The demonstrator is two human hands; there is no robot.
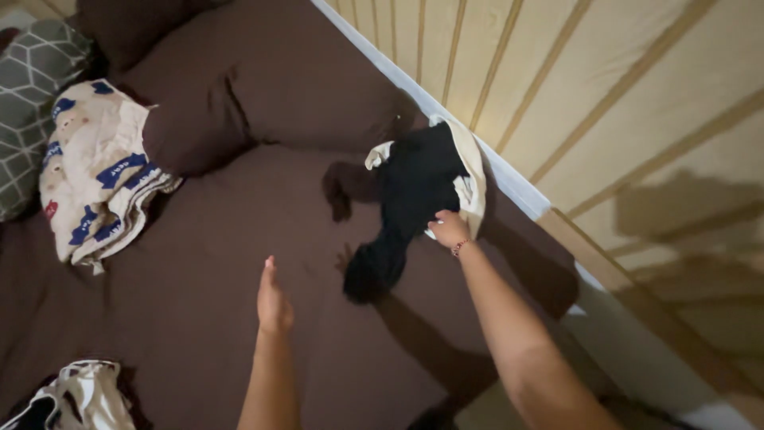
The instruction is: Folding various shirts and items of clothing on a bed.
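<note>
A bed covered with a dark brown sheet is seen from above. No packages, labels or signs can be seen on it.

Two hands are seen. The right hand is laid on a soft black cloth garment, and its grip is closed on the cloth's edge. The black garment is crumpled and long, with one end bunched near the middle of the bed. It is lying on top of one cream cloth piece, close to the right edge of the bed, beside the striped tan wall. A thin red bracelet is worn on the right wrist.

The left hand is held flat above the brown sheet, with the fingers straight and together, and nothing is held in it. It is well apart from the black garment.

Two brown pillows are seen at the top of the bed. One folded cream blanket with blue patches is placed at the left. One grey patterned cushion is beside it. One white and black cloth bundle is lying at the bottom left corner.
</note>
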